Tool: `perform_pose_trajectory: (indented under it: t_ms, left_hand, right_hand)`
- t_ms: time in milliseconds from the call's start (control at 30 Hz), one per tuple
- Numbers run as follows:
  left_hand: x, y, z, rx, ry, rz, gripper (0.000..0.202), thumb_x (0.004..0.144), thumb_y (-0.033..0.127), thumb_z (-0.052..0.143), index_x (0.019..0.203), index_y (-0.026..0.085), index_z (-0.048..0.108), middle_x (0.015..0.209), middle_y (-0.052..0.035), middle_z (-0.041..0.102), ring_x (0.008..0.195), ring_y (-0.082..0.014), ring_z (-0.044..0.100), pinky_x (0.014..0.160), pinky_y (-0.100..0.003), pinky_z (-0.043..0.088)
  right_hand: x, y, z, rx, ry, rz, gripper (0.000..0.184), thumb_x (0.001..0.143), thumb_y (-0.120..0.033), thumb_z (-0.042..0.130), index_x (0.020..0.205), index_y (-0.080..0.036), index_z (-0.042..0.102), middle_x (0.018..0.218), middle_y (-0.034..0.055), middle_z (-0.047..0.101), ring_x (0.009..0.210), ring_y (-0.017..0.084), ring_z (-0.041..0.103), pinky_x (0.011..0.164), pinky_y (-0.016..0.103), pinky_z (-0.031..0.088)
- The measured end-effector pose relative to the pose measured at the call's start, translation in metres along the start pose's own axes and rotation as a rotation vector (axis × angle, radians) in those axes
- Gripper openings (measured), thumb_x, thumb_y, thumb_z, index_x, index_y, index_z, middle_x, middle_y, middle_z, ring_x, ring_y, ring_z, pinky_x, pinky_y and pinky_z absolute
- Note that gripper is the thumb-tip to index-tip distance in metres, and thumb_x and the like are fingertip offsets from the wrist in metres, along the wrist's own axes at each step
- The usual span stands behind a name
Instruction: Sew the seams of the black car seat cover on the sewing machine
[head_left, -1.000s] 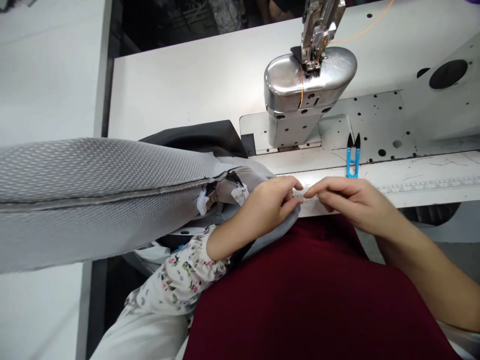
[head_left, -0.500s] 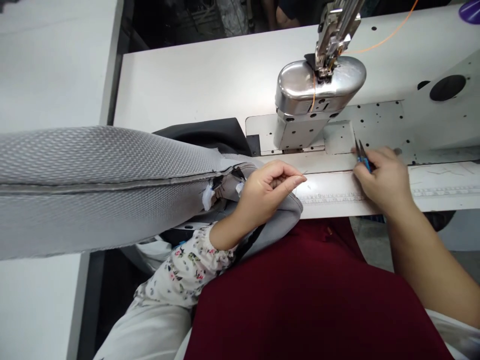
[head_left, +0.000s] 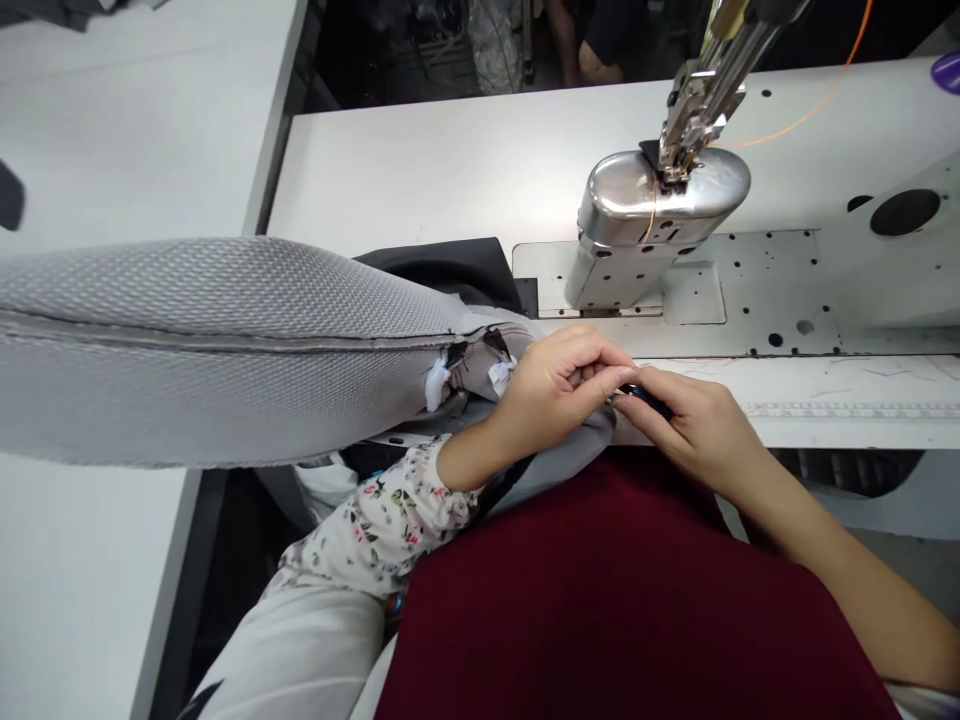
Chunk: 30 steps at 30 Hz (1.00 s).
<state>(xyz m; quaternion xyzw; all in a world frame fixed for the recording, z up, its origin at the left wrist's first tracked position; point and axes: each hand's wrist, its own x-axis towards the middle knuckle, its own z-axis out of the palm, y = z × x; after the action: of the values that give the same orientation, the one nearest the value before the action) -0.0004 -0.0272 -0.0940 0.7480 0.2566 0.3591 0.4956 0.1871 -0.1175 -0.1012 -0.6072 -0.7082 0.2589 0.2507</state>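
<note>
The left hand [head_left: 559,390], nearer the bulk, pinches the end of a long grey woven-mesh cushion [head_left: 225,350], whose long axis runs leftward off the front edge of the white sewing table [head_left: 847,385]. The right hand [head_left: 686,430] closes on black-tipped thread snips [head_left: 641,398], just beside the left fingers.

one head-worn cam, wearer's own POV, facing fwd & down, v. close over left hand [head_left: 559,390] & right hand [head_left: 694,430], sewing machine [head_left: 645,235] & table [head_left: 420,160] straight ahead
</note>
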Motion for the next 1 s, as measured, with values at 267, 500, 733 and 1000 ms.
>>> perform_pose_trajectory:
  t_ms: [267, 500, 733, 1000]
  left_hand:
    - [0.006, 0.034, -0.028, -0.077, -0.197, 0.131, 0.019, 0.103, 0.028, 0.059, 0.095, 0.020, 0.075, 0.087, -0.0064, 0.073, 0.085, -0.0182, 0.065, 0.085, -0.031, 0.053]
    - [-0.076, 0.063, -0.110, -0.276, -0.681, -0.387, 0.031, 0.098, 0.047, 0.062, 0.116, 0.029, 0.080, 0.107, -0.0121, 0.077, 0.094, -0.0264, 0.074, 0.088, -0.034, 0.059]
    - [-0.233, 0.073, -0.157, 0.343, 0.606, -0.723, 0.025, 0.093, 0.052, 0.063, 0.115, 0.041, 0.068, 0.112, 0.0044, 0.073, 0.101, -0.0286, 0.069, 0.095, -0.045, 0.059]
    - [-0.239, -0.036, -0.140, 0.958, 0.761, -0.637, 0.114, 0.068, 0.066, 0.080, 0.153, 0.011, 0.028, 0.156, -0.0254, 0.034, 0.152, -0.0469, 0.028, 0.126, -0.064, 0.026]
  right_hand:
    - [0.009, -0.004, 0.005, 0.154, 0.110, 0.139, 0.027, 0.101, -0.046, 0.055, 0.097, -0.022, 0.067, 0.084, 0.0023, 0.072, 0.071, 0.016, 0.064, 0.067, 0.028, 0.046]
    - [0.002, -0.007, 0.031, 0.297, -0.031, 0.069, 0.024, 0.098, -0.043, 0.060, 0.089, -0.021, 0.064, 0.078, 0.0018, 0.064, 0.070, 0.016, 0.057, 0.067, 0.029, 0.044]
    - [0.011, 0.001, 0.044, 0.339, -0.030, 0.094, 0.028, 0.098, -0.047, 0.059, 0.088, -0.021, 0.063, 0.080, 0.0016, 0.064, 0.073, 0.017, 0.056, 0.069, 0.029, 0.044]
    - [0.010, 0.007, 0.054, 0.311, -0.009, 0.067, 0.033, 0.097, -0.054, 0.057, 0.089, -0.023, 0.063, 0.080, 0.0027, 0.063, 0.074, 0.021, 0.058, 0.069, 0.032, 0.048]
